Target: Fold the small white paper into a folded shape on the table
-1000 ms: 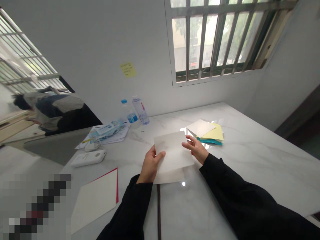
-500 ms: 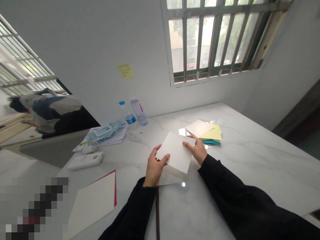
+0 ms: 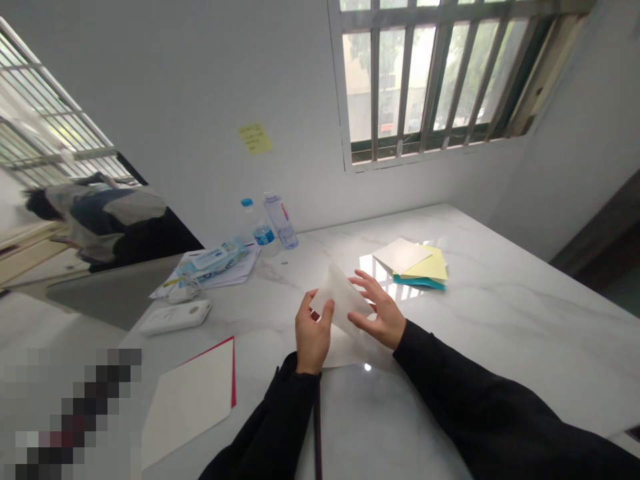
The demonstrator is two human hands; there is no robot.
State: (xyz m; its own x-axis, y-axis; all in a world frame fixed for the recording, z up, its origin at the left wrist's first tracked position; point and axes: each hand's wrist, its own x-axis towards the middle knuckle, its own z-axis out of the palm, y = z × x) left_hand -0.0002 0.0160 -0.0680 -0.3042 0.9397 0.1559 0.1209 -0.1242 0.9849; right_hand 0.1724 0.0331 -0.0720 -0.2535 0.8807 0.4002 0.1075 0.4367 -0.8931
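Note:
A white square sheet of paper (image 3: pixel 341 292) is tilted up above the table, pinched along its left edge between the thumb and fingers of my left hand (image 3: pixel 314 333). My right hand (image 3: pixel 383 317) is beside the sheet's right side, fingers spread and thumb apart; whether a fingertip touches the paper, I cannot tell. Below the hands, another pale sheet (image 3: pixel 345 352) lies on the table, partly covered. A thin dark strip (image 3: pixel 317 427) runs from it toward the near edge, beside my left sleeve.
Right of centre is a pile of white, yellow and blue paper (image 3: pixel 425 263). At left lie a cream sheet on red (image 3: pixel 190 400), a white device (image 3: pixel 176 318) and a wipes packet (image 3: pixel 215 260) on papers. Two bottles (image 3: pixel 283 223) stand by the wall. A person (image 3: pixel 105 217) bends over, far left.
The sheet has turned from facing me broadly to a steep tilt. My right hand has loosened from its pinch on the right edge and spread its fingers. My left hand keeps its hold.

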